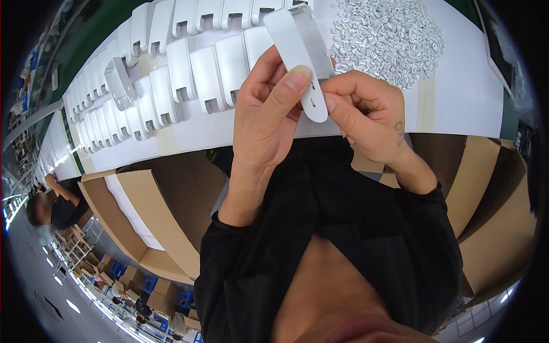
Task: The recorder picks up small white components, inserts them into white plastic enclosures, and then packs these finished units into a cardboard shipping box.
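Observation:
My left hand (pixel 267 108) grips a white plastic housing (pixel 294 48), its thumb pressed on the front face and its fingers behind. The housing is long and tilted, with a rounded lower end that has two small slots and an open hollow along its right side. My right hand (pixel 369 111) is closed in a pinch at the right edge of that lower end. Whatever lies between its thumb and forefinger is hidden. Beyond my right hand, a wide heap of small white and grey clip-like pieces (pixel 389 40) is spread on the white table (pixel 366 127).
Rows of similar white housings (pixel 209 71) line the table's left and far side; one (pixel 119 83) lies with its hollow up. Open cardboard boxes stand below the near edge at left (pixel 154 211) and right (pixel 497 217). Another person (pixel 57 206) sits far left.

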Demonstrator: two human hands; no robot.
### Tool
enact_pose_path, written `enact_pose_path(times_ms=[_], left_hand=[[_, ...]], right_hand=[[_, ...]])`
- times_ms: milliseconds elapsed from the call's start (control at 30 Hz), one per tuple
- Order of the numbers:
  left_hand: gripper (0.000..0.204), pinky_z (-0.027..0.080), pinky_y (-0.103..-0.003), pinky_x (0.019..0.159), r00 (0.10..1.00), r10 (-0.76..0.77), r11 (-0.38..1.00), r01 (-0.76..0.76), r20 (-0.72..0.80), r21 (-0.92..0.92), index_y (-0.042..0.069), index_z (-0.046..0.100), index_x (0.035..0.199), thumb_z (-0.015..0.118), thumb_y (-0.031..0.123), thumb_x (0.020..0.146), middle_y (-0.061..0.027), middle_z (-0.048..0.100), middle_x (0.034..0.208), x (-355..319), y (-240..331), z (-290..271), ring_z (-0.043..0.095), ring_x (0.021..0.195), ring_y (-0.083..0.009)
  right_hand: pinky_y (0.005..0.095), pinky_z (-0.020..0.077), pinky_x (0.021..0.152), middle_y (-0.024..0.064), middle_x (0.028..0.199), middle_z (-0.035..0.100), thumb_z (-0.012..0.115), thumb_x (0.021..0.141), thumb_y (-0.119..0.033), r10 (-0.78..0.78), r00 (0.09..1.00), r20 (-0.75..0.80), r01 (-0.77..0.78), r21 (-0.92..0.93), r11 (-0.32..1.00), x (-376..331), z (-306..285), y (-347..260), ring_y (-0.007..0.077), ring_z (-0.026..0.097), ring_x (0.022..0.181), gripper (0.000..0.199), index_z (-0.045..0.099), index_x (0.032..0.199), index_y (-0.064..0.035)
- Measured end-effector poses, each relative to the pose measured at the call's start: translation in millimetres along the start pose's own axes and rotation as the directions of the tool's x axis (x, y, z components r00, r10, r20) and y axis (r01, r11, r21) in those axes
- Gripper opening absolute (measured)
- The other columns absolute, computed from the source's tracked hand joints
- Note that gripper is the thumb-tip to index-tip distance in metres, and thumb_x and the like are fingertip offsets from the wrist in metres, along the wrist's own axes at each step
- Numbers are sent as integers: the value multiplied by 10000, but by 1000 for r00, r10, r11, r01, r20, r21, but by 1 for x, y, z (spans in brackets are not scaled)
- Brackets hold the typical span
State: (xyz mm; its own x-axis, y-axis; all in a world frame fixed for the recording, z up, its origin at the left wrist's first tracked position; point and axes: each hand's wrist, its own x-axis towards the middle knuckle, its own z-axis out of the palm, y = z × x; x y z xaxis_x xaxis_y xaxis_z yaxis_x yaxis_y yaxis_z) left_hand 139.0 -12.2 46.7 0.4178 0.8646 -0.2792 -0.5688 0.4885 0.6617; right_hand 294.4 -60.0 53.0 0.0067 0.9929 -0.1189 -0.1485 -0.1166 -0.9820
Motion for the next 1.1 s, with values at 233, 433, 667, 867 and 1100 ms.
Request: enact_pose_path(times_ms=[233, 433, 667, 867, 1100], left_hand=[[486, 511, -284, 906, 1000, -22, 1000, 22, 18, 11, -29, 476, 1398, 630, 47, 944, -196, 661, 1212, 2, -1, -2, 662, 1051, -233], [499, 503, -314, 945, 998, 50, 990, -53, 27, 128, -29, 462, 1406, 626, 50, 941, -195, 653, 1224, 0, -4, -6, 652, 1112, -278], [564, 494, -341, 977, 970, 242, 965, -240, -1, 101, -25, 432, 1424, 653, 32, 908, -199, 647, 1235, -6, -15, -13, 651, 1125, -300], [498, 482, -443, 1023, 944, 327, 883, -323, 47, 340, -9, 423, 1423, 551, 164, 973, -237, 519, 1397, -12, -24, -37, 545, 1280, -416], [598, 456, -496, 1058, 991, 89, 987, -74, 103, -140, -12, 383, 1461, 541, 240, 943, -278, 366, 1504, -33, 18, -41, 400, 1383, -474]], right_hand=[[156, 316, 448, -32, 566, 534, 659, 920, -26, 64, 998, -5, -63, 101, 993, -3, -2, 6, 35, 417, 442, 55, 707, 924, 0], [160, 332, 427, -16, 572, 555, 663, 908, -12, 24, 1000, 11, -27, 279, 960, -5, -1, 12, 40, 440, 431, 49, 699, 928, 15], [163, 340, 412, -7, 567, 558, 673, 895, 2, 52, 995, 90, -81, 346, 935, -1, 9, 11, 46, 447, 422, 69, 686, 957, 30], [178, 393, 437, 27, 583, 569, 616, 871, 77, 156, 965, 213, -210, 266, 941, 3, 5, 4, 85, 476, 434, 112, 654, 976, 67], [227, 465, 530, 67, 683, 624, 691, 840, 23, -436, 668, 603, 739, -474, 479, 41, -33, 14, 169, 560, 548, 126, 718, 960, -6]])
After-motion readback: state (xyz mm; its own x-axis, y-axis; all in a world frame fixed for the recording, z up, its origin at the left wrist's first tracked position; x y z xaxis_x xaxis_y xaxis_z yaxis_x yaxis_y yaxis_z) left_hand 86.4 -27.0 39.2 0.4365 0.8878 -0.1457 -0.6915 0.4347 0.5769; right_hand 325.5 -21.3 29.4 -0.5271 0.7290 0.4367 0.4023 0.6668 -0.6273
